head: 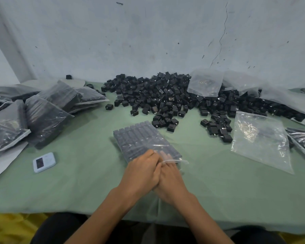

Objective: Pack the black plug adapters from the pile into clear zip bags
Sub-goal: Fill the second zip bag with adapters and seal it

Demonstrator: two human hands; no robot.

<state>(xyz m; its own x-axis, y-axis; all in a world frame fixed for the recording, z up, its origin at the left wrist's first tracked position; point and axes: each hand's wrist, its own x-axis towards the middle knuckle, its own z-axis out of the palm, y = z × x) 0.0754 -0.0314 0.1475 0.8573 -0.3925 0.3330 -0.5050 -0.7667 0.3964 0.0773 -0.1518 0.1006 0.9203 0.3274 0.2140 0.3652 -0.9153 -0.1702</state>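
Note:
A big pile of black plug adapters (165,99) lies at the back of the green table (77,187). In front of it lies a clear zip bag (139,136) filled with adapters in neat rows, its mouth toward me. My left hand (141,171) lies on the bag's near end, fingers bent down over it and gripping it. My right hand (171,182) sits against the left one, its straight fingers inside the bag's mouth and visible through the plastic.
Several filled bags (48,110) are stacked at the left. An empty clear bag (261,140) lies at the right, and another (204,83) rests on the pile. A small pale blue device (44,162) sits at the near left. A wall stands behind the pile.

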